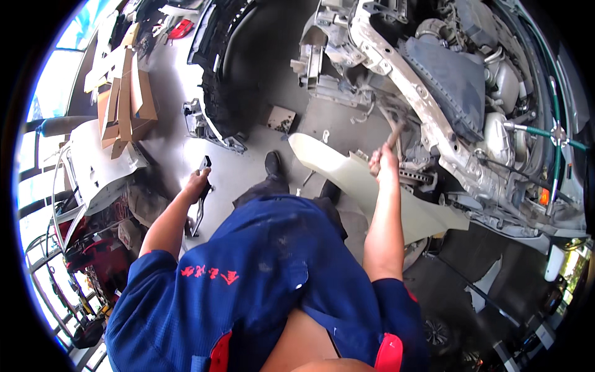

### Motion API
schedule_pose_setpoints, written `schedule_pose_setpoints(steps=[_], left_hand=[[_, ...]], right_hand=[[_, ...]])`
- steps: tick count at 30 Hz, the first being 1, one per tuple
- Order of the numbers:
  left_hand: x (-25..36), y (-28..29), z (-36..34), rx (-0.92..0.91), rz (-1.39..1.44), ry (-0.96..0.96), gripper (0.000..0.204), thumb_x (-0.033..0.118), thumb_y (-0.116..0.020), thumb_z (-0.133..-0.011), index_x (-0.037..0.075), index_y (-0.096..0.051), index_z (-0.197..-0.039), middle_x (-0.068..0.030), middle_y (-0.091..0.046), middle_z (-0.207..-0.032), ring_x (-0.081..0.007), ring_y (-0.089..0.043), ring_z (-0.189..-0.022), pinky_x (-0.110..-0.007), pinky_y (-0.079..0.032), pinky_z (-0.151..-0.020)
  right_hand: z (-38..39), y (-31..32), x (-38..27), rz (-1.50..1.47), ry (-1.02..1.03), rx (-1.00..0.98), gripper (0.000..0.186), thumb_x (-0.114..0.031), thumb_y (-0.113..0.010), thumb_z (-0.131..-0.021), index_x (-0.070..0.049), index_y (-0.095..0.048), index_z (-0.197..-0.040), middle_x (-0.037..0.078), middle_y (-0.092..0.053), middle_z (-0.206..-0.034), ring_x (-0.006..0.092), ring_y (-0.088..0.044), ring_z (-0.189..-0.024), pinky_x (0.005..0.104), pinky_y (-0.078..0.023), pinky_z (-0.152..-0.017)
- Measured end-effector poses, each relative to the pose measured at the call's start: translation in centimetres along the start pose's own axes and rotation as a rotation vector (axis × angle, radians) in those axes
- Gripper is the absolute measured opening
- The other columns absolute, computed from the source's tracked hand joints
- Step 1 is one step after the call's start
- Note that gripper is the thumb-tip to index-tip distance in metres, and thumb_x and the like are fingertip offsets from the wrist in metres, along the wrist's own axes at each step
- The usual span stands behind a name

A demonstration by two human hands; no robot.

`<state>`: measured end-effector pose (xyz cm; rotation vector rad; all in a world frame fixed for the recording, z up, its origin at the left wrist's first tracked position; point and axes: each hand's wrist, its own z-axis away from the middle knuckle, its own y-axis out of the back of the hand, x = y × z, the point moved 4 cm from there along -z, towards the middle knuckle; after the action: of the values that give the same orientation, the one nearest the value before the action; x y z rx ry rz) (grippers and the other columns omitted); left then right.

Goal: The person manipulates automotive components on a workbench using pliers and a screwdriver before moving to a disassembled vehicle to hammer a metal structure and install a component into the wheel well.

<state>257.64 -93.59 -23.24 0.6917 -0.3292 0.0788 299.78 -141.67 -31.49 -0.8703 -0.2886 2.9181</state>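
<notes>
My left hand (197, 181) grips a long dark bracket-like part (205, 162) near its upper end, with the rest hanging down toward the floor. My right hand (385, 158) is closed round the handle of a hammer (396, 131), held up in front of the car's bare front frame (427, 108), near the brake disc (416, 177). A pale cream fender panel (437, 214) lies below my right forearm, partly hidden by it.
An open engine bay (471, 68) fills the upper right. A dark bumper (207, 80) lies ahead, with cardboard boxes (127, 99) and a white body panel (105, 173) on the left. A small box (281, 118) is on the grey floor beyond my feet.
</notes>
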Motion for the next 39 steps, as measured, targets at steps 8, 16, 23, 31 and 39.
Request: schedule_pose_setpoints(steps=[8, 16, 23, 31, 39], left_hand=[[-3.9, 0.5, -0.2, 0.018, 0.01, 0.043, 0.066, 0.056, -0.058, -0.094, -0.005, -0.063, -0.119, -0.0196, -0.068, -0.101, -0.0269, -0.065, -0.086, -0.039, -0.052, -0.08], [-3.1, 2.4, -0.6, 0.053, -0.131, 0.035, 0.07, 0.057, -0.057, -0.095, -0.007, -0.063, -0.122, -0.0234, -0.07, -0.103, -0.0318, -0.069, -0.095, -0.043, -0.053, -0.087], [-4.1, 2.9, -1.6, 0.054, -0.144, -0.028, 0.07, 0.059, -0.055, -0.096, -0.006, -0.064, -0.121, -0.0242, -0.07, -0.107, -0.0328, -0.069, -0.095, -0.044, -0.053, -0.088], [-5.6, 1.7, -2.9, 0.104, -0.118, 0.035, 0.07, 0.059, -0.055, -0.096, -0.006, -0.064, -0.12, -0.0213, -0.069, -0.101, -0.0322, -0.068, -0.093, -0.045, -0.053, -0.084], [-2.2, 0.7, 0.1, 0.015, 0.009, 0.139, 0.066, 0.056, -0.059, -0.095, -0.005, -0.066, -0.119, -0.0185, -0.069, -0.098, -0.0267, -0.067, -0.086, -0.042, -0.053, -0.079]], right_hand=[[2.1, -6.6, 1.7, -0.286, 0.209, 0.186, 0.031, -0.041, -0.048, -0.108, -0.013, -0.043, -0.095, 0.0, -0.046, -0.064, 0.0127, -0.045, -0.05, 0.0347, -0.044, -0.048], [1.2, 0.0, -2.3, -0.348, 0.168, 0.15, 0.039, -0.041, -0.047, -0.111, -0.015, -0.044, -0.083, -0.003, -0.046, -0.065, 0.0104, -0.041, -0.05, 0.0304, -0.039, -0.048], [-0.5, -4.7, 1.4, -0.329, 0.436, 0.461, 0.032, -0.035, -0.042, -0.11, -0.011, -0.043, -0.089, 0.004, -0.052, -0.06, 0.0185, -0.049, -0.041, 0.036, -0.047, -0.041], [0.5, 2.6, -3.6, -0.512, 0.233, 0.294, 0.046, -0.047, -0.045, -0.109, -0.014, -0.045, -0.078, -0.003, -0.045, -0.063, 0.0116, -0.039, -0.049, 0.0299, -0.037, -0.048], [0.0, -4.5, 1.1, -0.329, 0.087, 0.068, 0.033, -0.038, -0.051, -0.108, -0.012, -0.046, -0.089, 0.001, -0.049, -0.064, 0.0154, -0.046, -0.049, 0.0331, -0.041, -0.044]])
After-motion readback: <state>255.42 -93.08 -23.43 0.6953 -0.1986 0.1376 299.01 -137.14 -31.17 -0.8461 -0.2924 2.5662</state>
